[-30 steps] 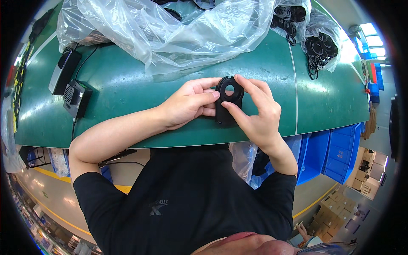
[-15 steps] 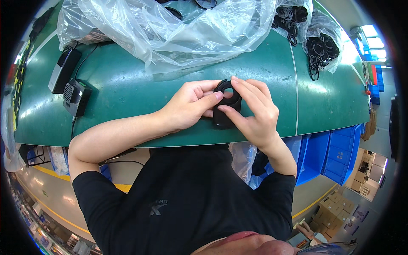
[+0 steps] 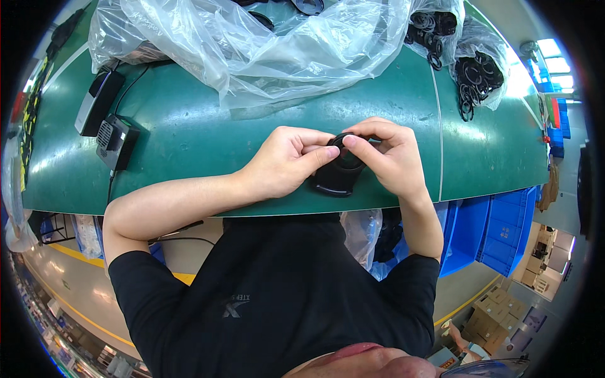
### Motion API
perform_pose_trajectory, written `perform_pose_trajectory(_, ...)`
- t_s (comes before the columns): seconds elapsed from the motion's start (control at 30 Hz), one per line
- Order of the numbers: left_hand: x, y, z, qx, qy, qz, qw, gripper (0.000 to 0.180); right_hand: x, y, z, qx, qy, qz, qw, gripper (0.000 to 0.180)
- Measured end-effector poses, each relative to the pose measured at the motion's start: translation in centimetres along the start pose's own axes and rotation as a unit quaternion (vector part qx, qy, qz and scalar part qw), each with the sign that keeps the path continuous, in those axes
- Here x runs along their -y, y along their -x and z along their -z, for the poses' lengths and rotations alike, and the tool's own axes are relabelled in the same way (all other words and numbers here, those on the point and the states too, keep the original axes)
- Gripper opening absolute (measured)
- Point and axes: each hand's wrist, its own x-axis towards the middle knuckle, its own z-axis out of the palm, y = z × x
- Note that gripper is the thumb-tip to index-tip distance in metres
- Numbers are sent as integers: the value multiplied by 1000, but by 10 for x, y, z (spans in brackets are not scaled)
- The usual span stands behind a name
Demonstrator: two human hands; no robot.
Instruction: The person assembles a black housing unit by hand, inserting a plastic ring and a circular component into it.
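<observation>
Looking down through the head camera, I have the black part (image 3: 337, 183) on the near side of the large clear plastic bag (image 3: 277, 72), well apart from it and close to the front edge of the green tabletop (image 3: 208, 148). I see the left hand (image 3: 287, 159) pinching the part's rounded upper end, thumb on the face and fingers curled behind. The right hand (image 3: 394, 160) pinches the same end from the other side, its thumb just beside the left thumb and its forefinger over the top rim. Between the thumbs I make out some of the round opening; the part's wider end points toward the person, and from my angle I cannot tell whether it touches the tabletop. Left of the large bag and nearer the person, I find a black box with a pale face (image 3: 96, 104) and, just beside it, a vented black box (image 3: 118, 143) with a cable. Right of the large bag sit two smaller clear bags with black ring-shaped pieces (image 3: 480, 72), some spilling from their mouths. Far to the right and nearer the person than the large bag, below the tabletop edge, I see blue crates (image 3: 504, 233).
</observation>
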Motion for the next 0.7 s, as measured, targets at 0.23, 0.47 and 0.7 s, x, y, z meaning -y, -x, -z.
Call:
perform_pose_trajectory(0.23,5,-1,2,-25,-45,19,998,24,6,1,-9,-2,-79,-68,995,14)
perform_pose_trajectory(0.47,0,-6,2,-13,6,51,999,25,5,-3,-3,19,-91,-99,991,18)
perform_pose_trajectory(0.7,3,-7,4,-35,71,55,995,26,5,17,1,-77,138,98,983,47)
